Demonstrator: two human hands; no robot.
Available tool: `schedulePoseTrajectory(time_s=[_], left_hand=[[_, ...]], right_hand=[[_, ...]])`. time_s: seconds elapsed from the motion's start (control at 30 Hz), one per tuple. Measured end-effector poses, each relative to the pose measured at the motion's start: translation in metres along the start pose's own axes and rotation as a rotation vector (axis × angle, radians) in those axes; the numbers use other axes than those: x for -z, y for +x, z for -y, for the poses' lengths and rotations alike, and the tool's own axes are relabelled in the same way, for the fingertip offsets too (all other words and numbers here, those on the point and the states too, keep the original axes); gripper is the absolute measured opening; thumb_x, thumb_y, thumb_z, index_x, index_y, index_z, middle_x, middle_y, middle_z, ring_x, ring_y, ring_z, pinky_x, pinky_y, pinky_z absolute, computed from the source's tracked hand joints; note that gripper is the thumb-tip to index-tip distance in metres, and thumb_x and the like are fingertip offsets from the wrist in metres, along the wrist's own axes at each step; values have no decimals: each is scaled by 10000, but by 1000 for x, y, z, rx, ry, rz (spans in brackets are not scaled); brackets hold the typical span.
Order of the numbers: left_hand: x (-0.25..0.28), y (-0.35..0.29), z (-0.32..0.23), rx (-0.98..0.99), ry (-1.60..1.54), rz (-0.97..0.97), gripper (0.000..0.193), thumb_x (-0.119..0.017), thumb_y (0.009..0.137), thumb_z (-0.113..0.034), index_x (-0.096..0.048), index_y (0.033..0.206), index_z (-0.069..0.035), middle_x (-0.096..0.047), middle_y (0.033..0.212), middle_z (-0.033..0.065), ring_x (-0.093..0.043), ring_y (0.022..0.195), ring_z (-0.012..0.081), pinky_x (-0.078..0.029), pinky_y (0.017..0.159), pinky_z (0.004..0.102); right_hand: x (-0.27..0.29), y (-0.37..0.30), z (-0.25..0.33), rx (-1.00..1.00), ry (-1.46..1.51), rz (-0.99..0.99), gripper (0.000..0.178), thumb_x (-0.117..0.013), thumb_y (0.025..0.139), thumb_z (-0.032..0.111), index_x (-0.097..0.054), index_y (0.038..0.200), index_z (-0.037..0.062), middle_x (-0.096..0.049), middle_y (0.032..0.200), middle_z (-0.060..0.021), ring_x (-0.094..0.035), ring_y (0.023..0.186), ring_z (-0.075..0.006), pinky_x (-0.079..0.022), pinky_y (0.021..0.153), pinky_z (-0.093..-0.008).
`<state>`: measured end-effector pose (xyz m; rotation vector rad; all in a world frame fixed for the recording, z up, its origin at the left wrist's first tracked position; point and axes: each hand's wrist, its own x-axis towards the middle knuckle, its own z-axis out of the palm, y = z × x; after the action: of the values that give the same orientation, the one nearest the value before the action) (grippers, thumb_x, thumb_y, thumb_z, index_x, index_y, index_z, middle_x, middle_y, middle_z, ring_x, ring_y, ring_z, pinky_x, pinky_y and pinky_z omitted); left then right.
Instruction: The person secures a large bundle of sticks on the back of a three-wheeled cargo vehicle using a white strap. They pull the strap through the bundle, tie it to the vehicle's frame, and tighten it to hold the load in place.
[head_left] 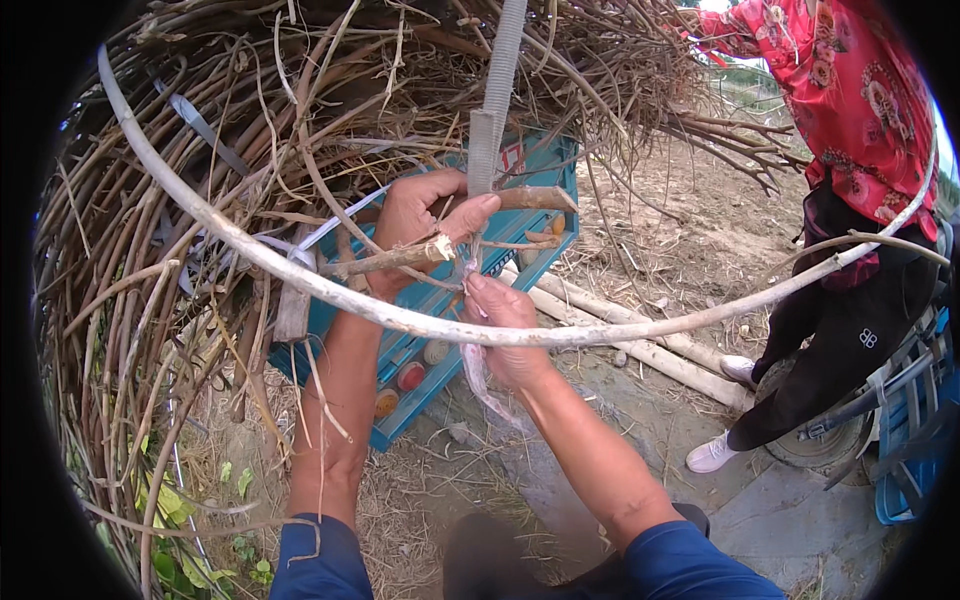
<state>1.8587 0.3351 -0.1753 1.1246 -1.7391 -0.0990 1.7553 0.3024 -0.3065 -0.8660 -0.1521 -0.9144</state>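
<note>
A grey webbing strap comes down over a big bundle of cut branches. At its lower end my left hand is closed, the thumb against the strap and the fingers partly hidden behind. Just below, my right hand pinches a thin whitish plastic strip, whose loose tail hangs down. The strip runs up toward the strap's end; the join is hard to make out. Beside my hands two cut sticks poke out, a thick brown stick and a stick with a split pale end.
A long bent pole curves across the front of my hands. Behind them is a teal vehicle panel with round lights. Poles lie on the ground at right. A person in a red flowered top stands there, near a blue vehicle frame.
</note>
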Motion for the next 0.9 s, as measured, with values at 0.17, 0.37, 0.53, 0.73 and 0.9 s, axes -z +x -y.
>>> schedulePoseTrajectory(time_s=[0.17, 0.37, 0.53, 0.73, 0.9], left_hand=[[10, -8, -7, 100, -19, 124, 327, -747, 858, -260, -705, 1016, 22, -620, 793, 7, -532, 736, 62, -441, 633, 248], [2, -9, 3, 32, 101, 93, 231, -771, 790, -94, -722, 993, 3, -630, 795, 17, -525, 681, 60, -418, 590, 241], [2, -9, 5, -156, 261, 29, 207, -792, 756, -104, -716, 916, 2, -612, 758, 49, -514, 635, 100, -390, 540, 270], [2, -13, 19, -282, 409, 32, 240, -790, 690, -61, -693, 903, -8, -652, 824, 121, -649, 725, 244, -531, 646, 342], [-8, -7, 21, -407, 515, -41, 216, -768, 688, -74, -661, 868, -24, -645, 823, 125, -640, 752, 283, -523, 647, 354]], right_hand=[[30, -1, 10, -15, -257, 14, 326, -618, 970, 345, -552, 760, 104, -428, 679, 50, -332, 608, -55, -240, 540, -240], [55, 17, 88, -41, -816, 154, 422, -615, 971, 376, -534, 654, 111, -438, 600, 70, -357, 562, -34, -257, 506, -228], [55, 62, 141, 363, -1433, 409, 289, -655, 934, 292, -735, 959, 16, -661, 700, -121, -625, 671, -187, -479, 626, -361], [-27, 89, 216, 137, -2000, 615, 295, -668, 901, 283, -714, 866, -7, -634, 694, -186, -611, 613, -266, -497, 625, -398], [-82, 81, 211, 303, -2027, 571, 208, -654, 853, 187, -701, 793, -6, -627, 664, -187, -616, 606, -335, -502, 610, -424]])
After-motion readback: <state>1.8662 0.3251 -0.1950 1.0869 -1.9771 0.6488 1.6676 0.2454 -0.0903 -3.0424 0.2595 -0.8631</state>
